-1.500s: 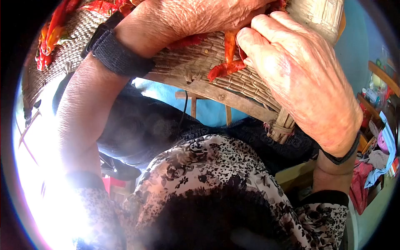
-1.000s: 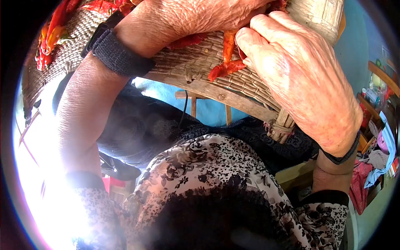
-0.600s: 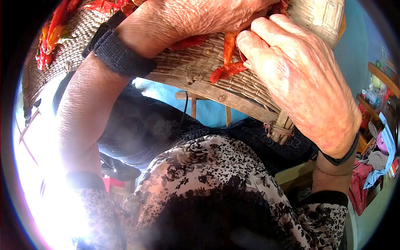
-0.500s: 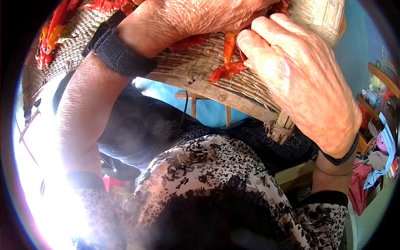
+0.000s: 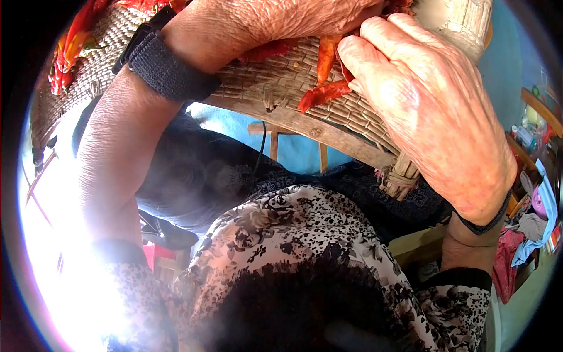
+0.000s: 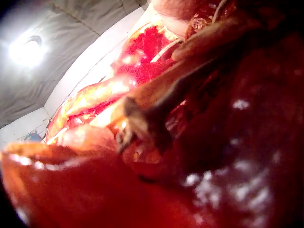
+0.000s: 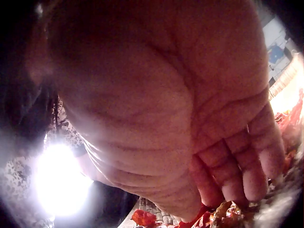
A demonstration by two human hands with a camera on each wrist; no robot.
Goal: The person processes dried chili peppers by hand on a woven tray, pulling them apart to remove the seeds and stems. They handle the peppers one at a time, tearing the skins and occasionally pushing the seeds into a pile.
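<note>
At the top of the head view, my left hand (image 5: 287, 17) reaches across the woven tray (image 5: 264, 79), its fingertips hidden. Red dried chili peppers (image 6: 95, 185) fill much of the left wrist view, one with a brown stem facing the camera; a split one lies against skin at the top. My right hand (image 5: 410, 88) is bent down beside the left one, thumb and forefinger on a red chili pepper (image 5: 347, 71). Its curled fingers (image 7: 254, 183) come down among chili pieces in the right wrist view. Just left of it, a torn orange-red chili pepper (image 5: 324, 95) shows. I cannot tell what the left fingers hold.
More red chilies (image 5: 70, 47) lie at the tray's left side. The tray's wooden rim (image 5: 311, 126) runs over the lap, with a tied corner (image 5: 400, 182) at the right. Shelves with cloths (image 5: 533, 226) stand at far right. Bright glare covers the lower left.
The tray and both hands sit slightly higher in the head view, and the right hand slightly further right. The hands keep nearly the same pose, and the torn chili stays beside the right thumb.
</note>
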